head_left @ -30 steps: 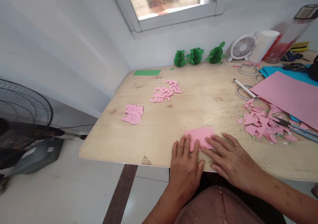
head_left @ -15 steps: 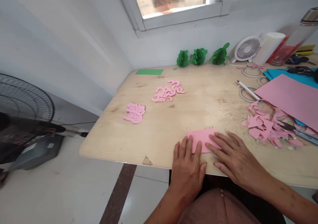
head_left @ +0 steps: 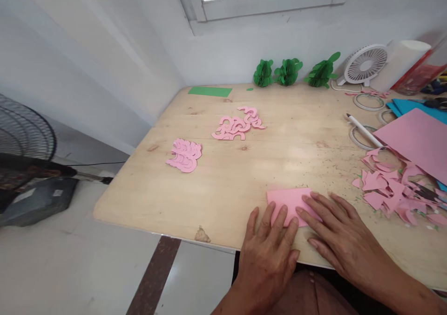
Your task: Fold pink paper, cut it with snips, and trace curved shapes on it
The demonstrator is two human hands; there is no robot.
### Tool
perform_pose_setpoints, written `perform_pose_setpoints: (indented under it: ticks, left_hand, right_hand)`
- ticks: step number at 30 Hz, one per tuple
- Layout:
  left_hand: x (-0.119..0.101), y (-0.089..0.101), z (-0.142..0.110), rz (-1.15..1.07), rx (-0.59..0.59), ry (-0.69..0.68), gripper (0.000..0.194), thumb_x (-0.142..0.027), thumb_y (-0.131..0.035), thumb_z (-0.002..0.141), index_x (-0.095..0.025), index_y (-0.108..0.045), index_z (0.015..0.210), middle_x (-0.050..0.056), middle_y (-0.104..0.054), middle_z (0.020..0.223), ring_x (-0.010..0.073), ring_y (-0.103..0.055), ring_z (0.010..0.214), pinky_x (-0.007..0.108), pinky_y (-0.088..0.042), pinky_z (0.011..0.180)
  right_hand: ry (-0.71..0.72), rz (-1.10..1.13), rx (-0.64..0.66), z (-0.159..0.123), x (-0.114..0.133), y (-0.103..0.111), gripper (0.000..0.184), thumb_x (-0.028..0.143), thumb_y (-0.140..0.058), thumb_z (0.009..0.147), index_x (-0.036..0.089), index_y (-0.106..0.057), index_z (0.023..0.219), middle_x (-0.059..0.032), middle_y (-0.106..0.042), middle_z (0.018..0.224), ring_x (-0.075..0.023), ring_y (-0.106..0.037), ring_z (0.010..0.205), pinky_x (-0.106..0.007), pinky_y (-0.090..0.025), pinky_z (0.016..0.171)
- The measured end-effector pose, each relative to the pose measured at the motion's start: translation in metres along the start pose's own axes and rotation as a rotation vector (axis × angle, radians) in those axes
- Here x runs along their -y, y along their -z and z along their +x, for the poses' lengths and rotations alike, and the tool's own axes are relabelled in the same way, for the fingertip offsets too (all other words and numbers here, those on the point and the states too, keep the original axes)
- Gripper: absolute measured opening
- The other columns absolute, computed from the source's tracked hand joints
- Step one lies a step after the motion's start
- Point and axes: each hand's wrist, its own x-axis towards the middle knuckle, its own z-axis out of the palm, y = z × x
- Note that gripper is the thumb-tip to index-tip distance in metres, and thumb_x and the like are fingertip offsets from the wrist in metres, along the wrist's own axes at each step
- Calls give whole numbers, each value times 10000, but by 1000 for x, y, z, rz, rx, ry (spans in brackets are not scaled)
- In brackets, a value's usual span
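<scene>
A pink piece of paper (head_left: 288,203), apparently folded, lies flat near the table's front edge. My left hand (head_left: 270,245) rests on its lower left part, fingers stretched out and spread. On the paper's right end lie the outstretched fingers of my right hand (head_left: 344,233), its thumb on the tabletop. Both hands are open and press from above, gripping nothing. To the right is a heap of pink paper scraps (head_left: 387,184). Cut pink curved pieces (head_left: 235,126) lie loose farther back, and a neater stack of scalloped pink cutouts (head_left: 185,155) sits to the left.
Three green paper figures (head_left: 288,72) stand along the wall beside a small white fan (head_left: 366,65). A green strip (head_left: 209,91) lies at the back left. A white pen (head_left: 365,129), tape rolls (head_left: 369,102) and a large pink sheet (head_left: 415,138) occupy the right side.
The camera view has tilted down and shifted left a little. My left hand's fingers have slid slightly toward the paper's lower edge; the right hand stays on the right end.
</scene>
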Motion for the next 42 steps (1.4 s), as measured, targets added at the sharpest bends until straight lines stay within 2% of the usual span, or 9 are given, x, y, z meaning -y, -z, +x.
perform_pose_setpoints:
  ticks: [4,8,11,14,18,23,30,42]
  left_hand:
    - [2,-1,-1,-12,16,-7,477,-399,-504,882,-247,-494,1334,35,-405,1478,284,-326,1378,513,-206,1136]
    - [3,-3,0,-16,-1,-11,479,-413,-508,876,-252,-502,1327,41,-422,1466,290,-326,1377,521,-191,1138]
    - [3,-3,1,-28,2,-2,483,-416,-507,874,-247,-506,1326,44,-427,1462,295,-320,1379,527,-167,1144]
    - [3,-2,2,-40,-1,9,483,-408,-511,871,-246,-510,1325,42,-432,1459,293,-331,1374,520,-162,1148]
    - [3,-2,3,-44,-13,23,492,-416,-517,866,-243,-512,1326,45,-434,1458,301,-340,1368,520,-172,1144]
    - [3,-1,4,-60,6,25,522,-430,-507,872,-233,-481,1355,37,-406,1476,298,-314,1382,513,-129,1156]
    - [3,0,4,-52,57,28,529,-453,-466,891,-235,-455,1373,33,-357,1503,291,-267,1405,526,-80,1161]
    - [1,1,5,-22,71,27,527,-447,-457,896,-230,-448,1376,54,-364,1500,302,-264,1405,546,-129,1145]
  right_hand:
    - [5,11,5,3,-2,3,419,336,-527,892,225,-536,1296,-69,-563,1341,-279,-416,1299,-509,-268,1069]
    - [-37,100,-44,19,-3,12,350,238,-482,905,193,-564,1243,-83,-620,1241,-256,-490,1207,-478,-300,1052]
    - [-99,165,-65,40,-4,16,288,198,-447,919,174,-596,1165,-102,-640,1140,-245,-540,1090,-459,-348,986]
    - [-148,224,-28,61,-7,16,248,213,-414,941,164,-622,1068,-99,-639,1012,-233,-552,969,-437,-382,895]
    - [-136,251,13,75,-13,9,234,202,-403,943,179,-631,991,-78,-624,916,-224,-544,910,-397,-384,808]
    - [-133,255,46,77,-18,2,197,204,-423,931,193,-620,916,-61,-612,865,-207,-532,841,-365,-367,754]
    - [-144,290,26,79,-18,-1,183,204,-426,935,187,-604,894,-58,-598,834,-202,-501,817,-366,-347,751]
    - [-142,290,-27,79,-17,-5,161,204,-440,934,188,-589,876,-48,-597,821,-197,-507,815,-365,-345,766]
